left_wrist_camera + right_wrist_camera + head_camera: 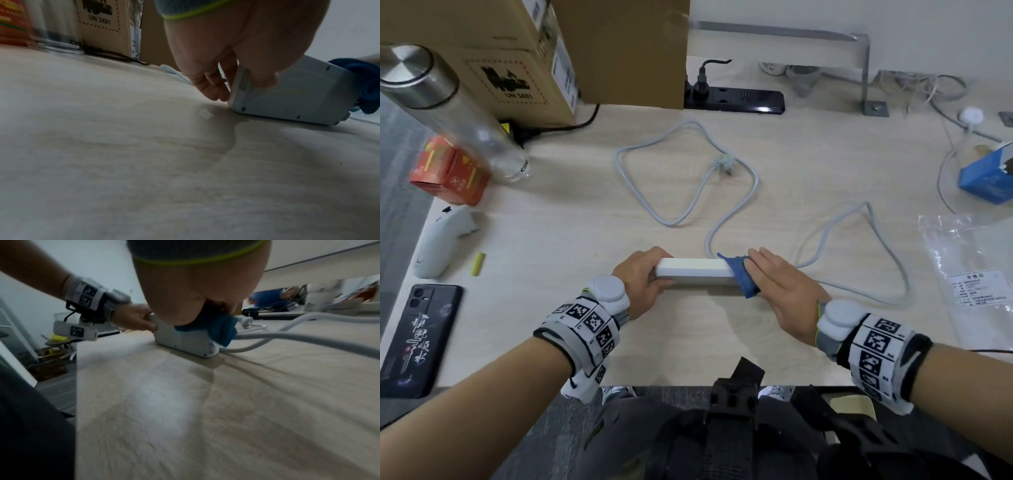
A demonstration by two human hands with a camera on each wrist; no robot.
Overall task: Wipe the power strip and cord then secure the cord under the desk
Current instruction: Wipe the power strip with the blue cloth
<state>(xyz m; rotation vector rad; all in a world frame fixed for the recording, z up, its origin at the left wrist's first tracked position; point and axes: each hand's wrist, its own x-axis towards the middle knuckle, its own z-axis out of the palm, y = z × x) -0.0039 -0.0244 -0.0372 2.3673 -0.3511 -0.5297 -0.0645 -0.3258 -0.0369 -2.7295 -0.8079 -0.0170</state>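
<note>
Hands at work on the counter (571,222). My left hand (642,279) grips the left end of the strip (697,272), which stands on its long edge near me, thumb on the near face and fingers (207,84) curled behind. My right hand (789,289), fingers straight, presses a blue cloth (743,277) over the strip's right end. Its cord (685,171) loops across the counter beyond.

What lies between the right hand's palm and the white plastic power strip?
A folded blue cloth, pressed by the right hand onto the white power strip's cord end; head view shows it.
</note>
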